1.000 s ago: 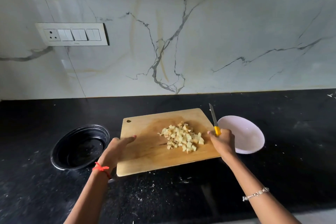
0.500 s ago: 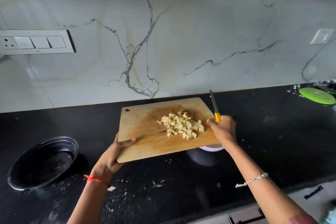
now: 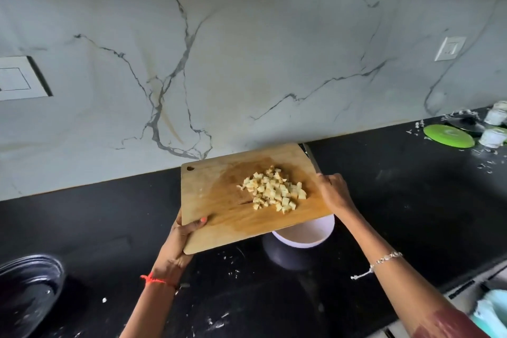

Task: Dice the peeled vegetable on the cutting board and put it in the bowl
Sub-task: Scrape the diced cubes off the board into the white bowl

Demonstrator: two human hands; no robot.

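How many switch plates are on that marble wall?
2. One white rectangular switch plate sits at the left edge, partly cut off; a second white switch plate is at the upper right. More may lie outside the view.

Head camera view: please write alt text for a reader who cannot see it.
The left hand and right hand hold a cutting board with diced vegetable above a white bowl on a black counter. The right hand also holds a knife.

Head view, down over cutting board [image 3: 214,195]
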